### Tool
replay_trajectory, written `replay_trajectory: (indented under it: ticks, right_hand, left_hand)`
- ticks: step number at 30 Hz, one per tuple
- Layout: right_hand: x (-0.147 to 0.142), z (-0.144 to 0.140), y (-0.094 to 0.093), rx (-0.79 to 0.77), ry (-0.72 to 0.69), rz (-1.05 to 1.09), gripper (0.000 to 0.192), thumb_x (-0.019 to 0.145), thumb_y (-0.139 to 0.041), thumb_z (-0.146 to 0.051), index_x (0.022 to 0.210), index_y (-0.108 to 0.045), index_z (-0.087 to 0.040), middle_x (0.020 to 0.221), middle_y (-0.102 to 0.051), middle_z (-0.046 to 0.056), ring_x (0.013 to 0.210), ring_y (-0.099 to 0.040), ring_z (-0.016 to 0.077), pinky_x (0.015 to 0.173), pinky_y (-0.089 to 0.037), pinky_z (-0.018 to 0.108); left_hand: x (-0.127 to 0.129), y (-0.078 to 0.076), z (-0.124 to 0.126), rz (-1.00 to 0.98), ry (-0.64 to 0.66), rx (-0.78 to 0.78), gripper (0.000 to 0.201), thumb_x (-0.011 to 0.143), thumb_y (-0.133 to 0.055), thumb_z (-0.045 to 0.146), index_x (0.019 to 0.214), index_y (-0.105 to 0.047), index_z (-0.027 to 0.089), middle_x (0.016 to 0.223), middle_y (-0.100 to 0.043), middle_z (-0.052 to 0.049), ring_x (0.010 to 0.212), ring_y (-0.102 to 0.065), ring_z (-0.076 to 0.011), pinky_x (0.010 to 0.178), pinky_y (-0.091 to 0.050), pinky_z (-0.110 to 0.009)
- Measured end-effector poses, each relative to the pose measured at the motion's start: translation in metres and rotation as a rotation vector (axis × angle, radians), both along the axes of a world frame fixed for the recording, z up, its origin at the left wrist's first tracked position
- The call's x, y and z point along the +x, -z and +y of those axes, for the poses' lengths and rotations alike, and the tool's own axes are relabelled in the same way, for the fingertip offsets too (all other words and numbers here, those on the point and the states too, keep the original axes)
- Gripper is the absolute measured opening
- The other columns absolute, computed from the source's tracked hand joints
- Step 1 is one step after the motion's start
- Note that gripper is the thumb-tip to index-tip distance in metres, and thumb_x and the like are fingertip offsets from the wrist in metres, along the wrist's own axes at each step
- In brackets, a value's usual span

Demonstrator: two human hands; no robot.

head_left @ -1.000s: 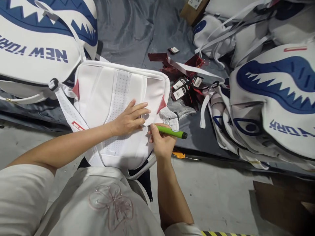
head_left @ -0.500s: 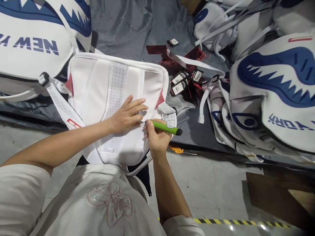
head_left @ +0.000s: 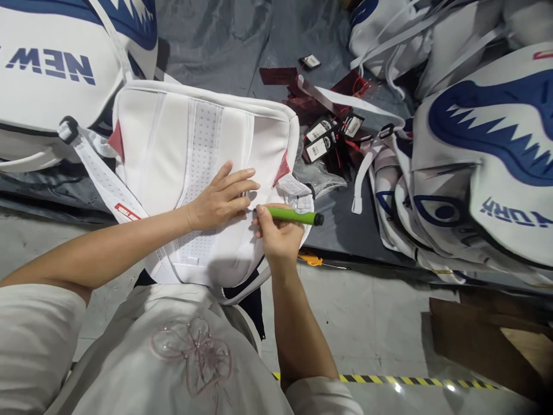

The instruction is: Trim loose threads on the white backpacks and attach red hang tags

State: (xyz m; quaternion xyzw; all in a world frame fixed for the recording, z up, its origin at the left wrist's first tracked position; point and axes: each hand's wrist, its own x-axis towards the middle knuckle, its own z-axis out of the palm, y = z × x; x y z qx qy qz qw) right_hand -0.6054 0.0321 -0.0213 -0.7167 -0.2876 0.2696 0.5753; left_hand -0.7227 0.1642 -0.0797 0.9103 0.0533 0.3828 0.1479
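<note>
Backpack, white, back panel up, lies in front of us, its near end toward our lap, its far end on the grey sheet. Our left hand rests flat on the padded panel, fingers spread and holding nothing. Our right hand is clamped on a green pen, tip pointing left at the panel just beside the left fingertips; we can't tell if the tip touches. White strap with red label runs off the left side. Black hang tags and red wrappers sit just beyond the right corner. 2 shark-mouth bags flank us: 1 upper left, 1 right. Orange tool on the floor near the right wrist.
</note>
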Motion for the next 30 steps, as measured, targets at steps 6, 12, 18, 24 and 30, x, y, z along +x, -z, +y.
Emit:
replay_trajectory:
  ticks: [6,12,18,24,30]
  right_hand:
    - [0.0020,0.0002,-0.0022,-0.017,0.018,0.017,0.046,0.074,-0.076,-0.057,0.083,-0.060,-0.015,0.059,-0.063,-0.001,0.046,-0.057,0.0121,0.038,-0.044,0.022]
    - [0.0000,0.0014,0.0002,-0.006,0.018,-0.006,0.050,0.074,-0.074,-0.062,0.083,-0.059,-0.015,0.058,-0.062,-0.001,0.047,-0.058,0.0129,0.039,-0.044,0.022]
    - [0.0028,0.0017,0.0004,-0.012,-0.005,-0.020,0.044,0.075,-0.075,-0.056,0.081,-0.060,-0.015,0.057,-0.061,-0.002,0.043,-0.053,0.0112,0.038,-0.042,0.022]
    - [-0.0010,0.0011,0.0057,0.027,0.089,-0.044,0.042,0.078,-0.074,-0.054,0.086,-0.059,-0.016,0.061,-0.063,-0.001,0.045,-0.053,0.0104,0.041,-0.043,0.022]
    - [0.0028,0.0036,0.0009,-0.067,0.064,-0.071,0.052,0.070,-0.071,-0.065,0.084,-0.058,-0.017,0.061,-0.063,0.001,0.046,-0.053,0.0129,0.043,-0.043,0.026]
  left_hand:
    - [0.0002,0.0008,0.0006,0.008,-0.002,0.001,0.023,0.100,-0.049,0.042,0.095,-0.060,0.022,0.130,-0.063,-0.004,0.145,-0.041,-0.0219,0.127,-0.013,-0.060]
    - [0.0001,0.0001,0.0010,0.057,-0.011,-0.005,0.026,0.101,-0.047,0.044,0.095,-0.060,0.022,0.130,-0.063,-0.003,0.147,-0.038,-0.0213,0.128,-0.011,-0.059]
    - [0.0006,0.0011,0.0006,0.026,-0.031,0.075,0.026,0.101,-0.047,0.045,0.099,-0.060,0.022,0.132,-0.062,-0.004,0.147,-0.038,-0.0219,0.127,-0.015,-0.060]
    - [0.0009,0.0017,0.0006,0.025,-0.039,0.092,0.021,0.099,-0.052,0.040,0.096,-0.061,0.021,0.133,-0.062,-0.004,0.146,-0.039,-0.0212,0.128,-0.016,-0.057]
    - [0.0049,0.0076,-0.0018,0.052,-0.044,0.117,0.020,0.098,-0.055,0.036,0.099,-0.065,0.019,0.135,-0.063,-0.009,0.148,-0.038,-0.0245,0.127,-0.010,-0.059]
